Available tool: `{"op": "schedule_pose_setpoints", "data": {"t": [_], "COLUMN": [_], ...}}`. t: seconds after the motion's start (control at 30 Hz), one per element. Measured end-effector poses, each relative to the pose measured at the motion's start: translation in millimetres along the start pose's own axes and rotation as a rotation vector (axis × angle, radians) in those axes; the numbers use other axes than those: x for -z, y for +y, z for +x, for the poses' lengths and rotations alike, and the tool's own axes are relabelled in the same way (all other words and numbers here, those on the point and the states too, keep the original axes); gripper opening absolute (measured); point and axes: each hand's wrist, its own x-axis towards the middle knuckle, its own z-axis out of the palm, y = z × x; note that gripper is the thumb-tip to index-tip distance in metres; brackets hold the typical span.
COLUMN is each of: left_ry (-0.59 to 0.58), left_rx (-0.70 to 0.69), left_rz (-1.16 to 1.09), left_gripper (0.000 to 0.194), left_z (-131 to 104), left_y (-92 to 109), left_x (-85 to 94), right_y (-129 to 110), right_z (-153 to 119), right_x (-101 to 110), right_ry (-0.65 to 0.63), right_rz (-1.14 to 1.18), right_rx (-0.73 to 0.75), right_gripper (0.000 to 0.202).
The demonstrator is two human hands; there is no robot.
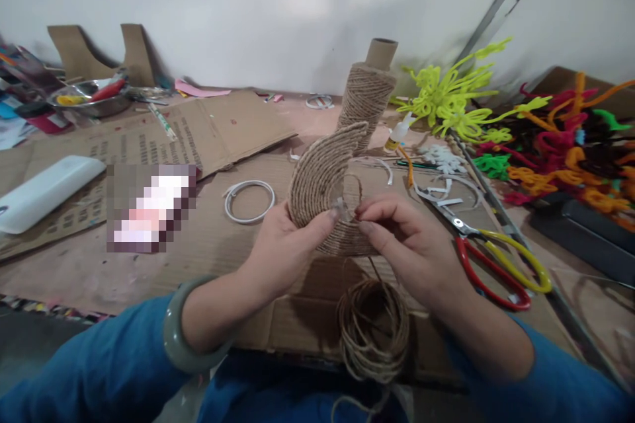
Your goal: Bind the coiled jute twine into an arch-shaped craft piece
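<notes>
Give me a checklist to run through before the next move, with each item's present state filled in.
1. Left hand grips the twine-covered curved piece: ok.
2. Right hand has its thumb and finger pinched together at the piece's inner curve: ok.
3. Loose twine coil free of tangles: cannot tell, its loops overlap.
4. Scissors lying beside the right forearm: ok.
5. Scissor blades clear of scraps: not ok, white strips lie around them.
6. Small bottle with the white tip capped: cannot tell, too small to see.
</notes>
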Motion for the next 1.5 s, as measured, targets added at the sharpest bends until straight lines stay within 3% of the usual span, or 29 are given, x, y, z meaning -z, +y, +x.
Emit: {"op": "schedule_pose_setpoints", "data": {"t": [0.2,0.37,0.5,0.6,0.7,0.77,1.2,1.37,1.5], "left_ry": [0.000,0.011,0.027,0.038,0.043,0.044,0.007,0.002,-0.022], "left_rx": [0.002,-0.013,-0.019,-0.017,-0.028,-0.036,-0.067,-0.063,-0.007], "left_rz": [0.006,0.015,0.006,0.007,0.026,0.038,0.069,0.063,-0.091], "left_gripper": [0.018,0.017,0.016,0.012,0.011,0.012,0.006,0.008,0.011], "left_z": [0.2,0.3,0.3,0.2,0.4,0.5,-3.9,-2.7,-0.2], "left_y": [0.2,0.0,0.5,0.2,-1.0,-1.8,2.5,0.8,-0.8], "left_x": [-0.9,-1.8,-2.1,-1.2,0.6,1.2,-3.4,-1.8,-2.5], "right_y": [-4.3,-6.3,-3.7,-1.8,-0.5,0.1,-0.1,0.4,0.3], "right_z": [5.5,7.5,3.7,0.7,0.5,1.3,9.4,9.6,6.5], "right_x": [4.4,5.7,5.8,6.2,6.4,6.1,3.0,-0.4,-2.8], "right_ry": [-0.023,-0.139,-0.092,-0.031,-0.057,-0.068,-0.211,-0.263,-0.187], "right_rz": [0.158,0.148,0.110,0.023,-0.077,-0.095,0.370,0.398,0.368], "right_rx": [-0.262,-0.345,-0.285,-0.129,-0.011,-0.010,-0.466,-0.511,-0.482], "right_gripper": [0.008,0.015,0.013,0.006,0.007,0.009,0.011,0.014,0.014]}}
